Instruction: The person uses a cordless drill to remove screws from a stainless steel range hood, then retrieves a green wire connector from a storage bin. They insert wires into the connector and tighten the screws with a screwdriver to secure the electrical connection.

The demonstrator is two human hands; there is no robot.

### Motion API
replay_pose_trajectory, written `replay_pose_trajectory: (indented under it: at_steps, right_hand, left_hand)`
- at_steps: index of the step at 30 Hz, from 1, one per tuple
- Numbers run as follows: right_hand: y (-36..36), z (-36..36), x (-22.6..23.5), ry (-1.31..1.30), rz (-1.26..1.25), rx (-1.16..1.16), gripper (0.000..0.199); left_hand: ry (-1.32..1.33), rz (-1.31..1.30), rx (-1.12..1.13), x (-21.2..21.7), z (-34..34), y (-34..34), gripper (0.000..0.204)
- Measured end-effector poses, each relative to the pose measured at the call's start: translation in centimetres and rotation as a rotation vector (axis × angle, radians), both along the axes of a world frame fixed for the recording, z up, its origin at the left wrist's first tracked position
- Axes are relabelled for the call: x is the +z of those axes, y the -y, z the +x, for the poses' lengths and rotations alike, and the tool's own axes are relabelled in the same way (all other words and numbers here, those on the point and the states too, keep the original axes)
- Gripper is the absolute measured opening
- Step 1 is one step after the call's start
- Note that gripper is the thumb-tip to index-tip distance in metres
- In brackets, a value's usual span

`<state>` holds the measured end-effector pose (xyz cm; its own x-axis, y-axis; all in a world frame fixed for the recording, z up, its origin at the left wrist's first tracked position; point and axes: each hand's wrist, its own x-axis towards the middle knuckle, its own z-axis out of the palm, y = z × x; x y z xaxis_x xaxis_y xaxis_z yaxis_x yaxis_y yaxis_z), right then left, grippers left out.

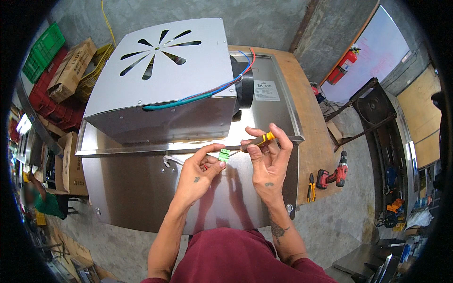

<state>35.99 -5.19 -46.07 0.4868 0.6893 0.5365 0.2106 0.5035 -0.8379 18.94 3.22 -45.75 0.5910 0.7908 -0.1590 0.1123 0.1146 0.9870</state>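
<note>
Between the thumb and fingers of my left hand [196, 174] is a small green terminal block [224, 155]. My right hand [271, 165] grips a screwdriver [261, 140] with a yellow and dark handle, its shaft pointing left at the block. Whether the tip sits in a screw of the block is too small to tell. A white cable [173, 160] comes out of the steel panel beside my left hand, and a bit of red wire shows behind those fingers. Both hands are above the shiny steel hood [141, 188], in front of its grey metal housing [184, 75].
Blue, red and green wires [198, 100] run along the housing to a black round duct outlet [245, 87]. Pliers [311, 187] and a cordless drill [334, 174] lie on the wooden tabletop [309, 122] at right. Crates and cardboard boxes [73, 70] stand at left; a person [49, 200] is beyond.
</note>
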Motion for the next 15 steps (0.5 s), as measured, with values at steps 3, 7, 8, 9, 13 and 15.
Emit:
replay_pose_trajectory:
  at_steps: [3, 7, 8, 9, 13, 15]
  right_hand:
    - [-0.52, -0.34, -0.4, 0.075, 0.011, -0.002, 0.062]
    - [-0.6, -0.51, -0.45, 0.105, 0.02, -0.043, 0.062]
    - [-0.6, -0.46, -0.48, 0.1, 0.019, -0.033, 0.062]
    - [-0.6, -0.41, -0.51, 0.094, 0.018, -0.023, 0.062]
    - [-0.56, -0.29, -0.91, 0.083, 0.009, -0.002, 0.062]
    - [-0.45, -0.18, -0.84, 0.122, -0.002, -0.004, 0.062]
  left_hand:
    - [-0.012, 0.01, -0.005, -0.08, 0.03, 0.02, 0.044]
    - [-0.004, -0.008, 0.011, -0.06, 0.0, -0.02, 0.044]
    - [-0.003, -0.005, 0.01, -0.06, 0.01, -0.04, 0.044]
    - [-0.005, -0.008, 0.011, 0.01, 0.01, -0.04, 0.044]
    - [-0.018, -0.012, 0.014, 0.27, 0.14, 0.04, 0.044]
    - [-0.032, -0.011, 0.01, 0.32, 0.15, 0.03, 0.044]
